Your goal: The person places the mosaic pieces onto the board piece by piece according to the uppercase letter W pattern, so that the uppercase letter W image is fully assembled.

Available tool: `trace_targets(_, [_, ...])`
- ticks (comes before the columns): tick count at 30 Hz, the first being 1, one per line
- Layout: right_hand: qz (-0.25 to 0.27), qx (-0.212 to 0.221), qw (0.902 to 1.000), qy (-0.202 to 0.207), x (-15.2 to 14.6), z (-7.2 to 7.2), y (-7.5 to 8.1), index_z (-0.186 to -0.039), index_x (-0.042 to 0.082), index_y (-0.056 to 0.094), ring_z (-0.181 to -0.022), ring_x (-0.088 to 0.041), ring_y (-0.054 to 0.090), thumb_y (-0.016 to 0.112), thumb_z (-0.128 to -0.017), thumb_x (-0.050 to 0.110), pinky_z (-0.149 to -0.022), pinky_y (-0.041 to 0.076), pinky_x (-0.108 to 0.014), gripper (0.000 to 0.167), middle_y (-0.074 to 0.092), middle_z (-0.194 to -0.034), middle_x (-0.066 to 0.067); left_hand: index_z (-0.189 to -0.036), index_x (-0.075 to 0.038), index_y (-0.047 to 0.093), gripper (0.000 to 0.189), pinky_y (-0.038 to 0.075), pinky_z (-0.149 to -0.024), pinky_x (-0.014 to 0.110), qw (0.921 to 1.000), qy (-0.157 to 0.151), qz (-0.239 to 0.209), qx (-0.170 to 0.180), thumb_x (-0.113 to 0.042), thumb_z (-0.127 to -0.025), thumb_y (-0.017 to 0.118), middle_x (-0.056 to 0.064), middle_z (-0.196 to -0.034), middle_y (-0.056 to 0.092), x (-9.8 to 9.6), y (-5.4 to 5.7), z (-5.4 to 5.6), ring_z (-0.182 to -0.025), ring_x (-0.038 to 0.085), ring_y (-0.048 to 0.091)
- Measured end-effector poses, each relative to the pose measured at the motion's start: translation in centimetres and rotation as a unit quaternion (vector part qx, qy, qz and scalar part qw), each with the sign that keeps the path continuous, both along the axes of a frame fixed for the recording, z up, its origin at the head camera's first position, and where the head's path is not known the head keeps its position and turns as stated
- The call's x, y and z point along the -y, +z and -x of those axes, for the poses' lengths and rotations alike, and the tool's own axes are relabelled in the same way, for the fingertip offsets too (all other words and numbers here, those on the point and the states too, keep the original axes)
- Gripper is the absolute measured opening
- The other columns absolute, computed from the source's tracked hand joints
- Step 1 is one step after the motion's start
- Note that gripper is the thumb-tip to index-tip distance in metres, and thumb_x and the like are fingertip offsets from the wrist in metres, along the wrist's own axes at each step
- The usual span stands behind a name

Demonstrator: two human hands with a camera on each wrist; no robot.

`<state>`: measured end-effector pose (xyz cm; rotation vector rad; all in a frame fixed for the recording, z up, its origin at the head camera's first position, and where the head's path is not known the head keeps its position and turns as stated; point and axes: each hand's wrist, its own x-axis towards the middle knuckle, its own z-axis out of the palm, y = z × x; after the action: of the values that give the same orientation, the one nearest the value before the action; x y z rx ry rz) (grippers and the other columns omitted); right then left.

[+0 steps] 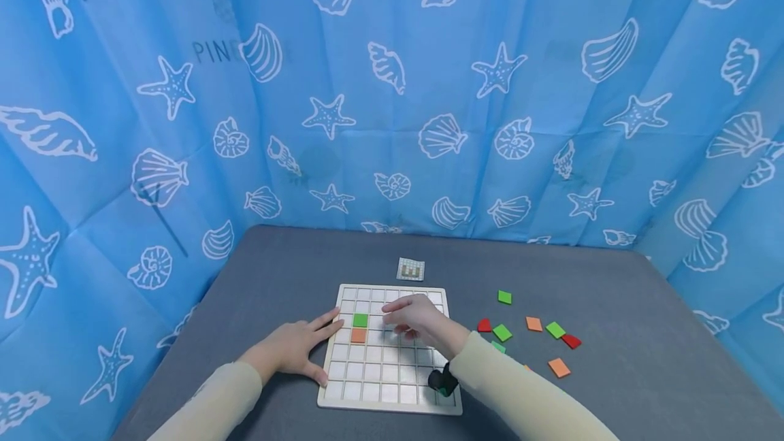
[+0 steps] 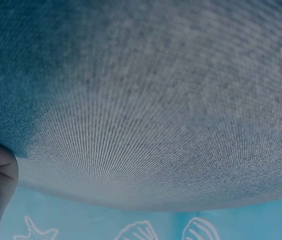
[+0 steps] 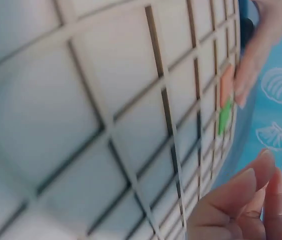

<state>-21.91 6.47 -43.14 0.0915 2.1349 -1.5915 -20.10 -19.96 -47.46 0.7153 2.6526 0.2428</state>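
A white gridded board point(image 1: 373, 392) lies on the grey table. One green square tile point(image 1: 360, 320) and, just nearer, one orange square tile point(image 1: 358, 335) sit in neighbouring cells near its left side. My left hand point(image 1: 294, 348) rests at the board's left edge, fingers spread and thumb near the front left corner. Over the upper middle of the grid hovers my right hand point(image 1: 419, 318), its fingers loosely bent. In the right wrist view, thumb and fingers of the right hand point(image 3: 253, 200) stand apart, and nothing shows between them.
Loose green point(image 1: 504, 297), orange point(image 1: 559, 367) and red tiles point(image 1: 572, 341) are scattered right of the board; my right sleeve hides part of that group. A small printed card point(image 1: 410, 269) lies beyond the board. A blue shell-patterned curtain point(image 1: 392, 155) hangs behind the table.
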Motion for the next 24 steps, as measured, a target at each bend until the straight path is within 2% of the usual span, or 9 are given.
trace_targets(7, [-0.02, -0.021, 0.9996, -0.007, -3.0, -0.5, 1.5, -0.114, -0.001, 0.069, -0.065, -0.017, 0.059, 0.067, -0.091, 0.008, -0.061, 0.046, -0.032, 0.025, 0.069, -0.089, -0.006, -0.156, -0.026, 0.026, 0.107, 0.041, -0.096, 0.053, 0.9999, -0.01, -0.003, -0.008, -0.074, -0.069, 0.066, -0.004, -0.162, 0.014, 0.0, 0.0, 0.0, -0.129, 0.04, 0.045])
trace_targets(17, [-0.014, -0.049, 0.9981, -0.035, -7.7, -0.6, 3.7, -0.11, -0.002, 0.069, -0.069, -0.02, 0.061, 0.067, -0.09, 0.006, -0.062, 0.046, -0.033, 0.021, 0.071, -0.089, -0.008, -0.156, -0.026, 0.027, 0.107, 0.042, -0.096, 0.052, 0.9999, -0.007, -0.005, -0.005, -0.073, -0.068, 0.067, -0.004, -0.162, 0.014, -0.2, 0.0, 0.1, -0.129, 0.038, 0.046])
trace_targets(24, [-0.018, -0.074, 0.9967, -0.029, -11.0, -0.7, 5.3, -0.111, -0.002, 0.067, -0.076, -0.022, 0.059, 0.069, -0.09, 0.011, -0.064, 0.048, -0.034, 0.025, 0.067, -0.095, -0.007, -0.156, -0.027, 0.026, 0.106, 0.041, -0.097, 0.053, 1.0, -0.002, -0.002, 0.0, -0.073, -0.069, 0.067, -0.005, -0.162, 0.013, -0.1, 0.0, 0.0, -0.13, 0.038, 0.045])
